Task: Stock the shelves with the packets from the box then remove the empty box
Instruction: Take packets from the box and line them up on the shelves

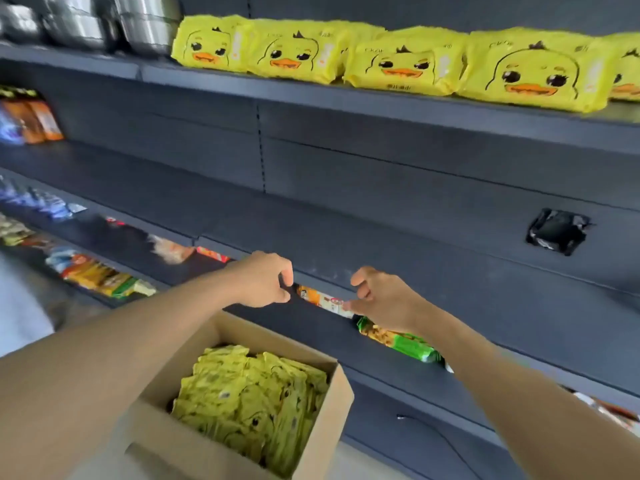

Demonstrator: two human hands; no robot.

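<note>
Dark grey shelving (381, 188) fills your view, with a row of yellow duck packets (391, 60) lined up on the top shelf beside steel pots (104, 22). Below you, the cardboard box (322, 420) stands open, packed with more yellow packets (252, 407). Your left hand (263, 280) and right hand (384, 297) hover above the box near a lower shelf edge, fingers loosely curled and holding nothing. A green snack packet (405, 342) lies just under your right wrist.
</note>
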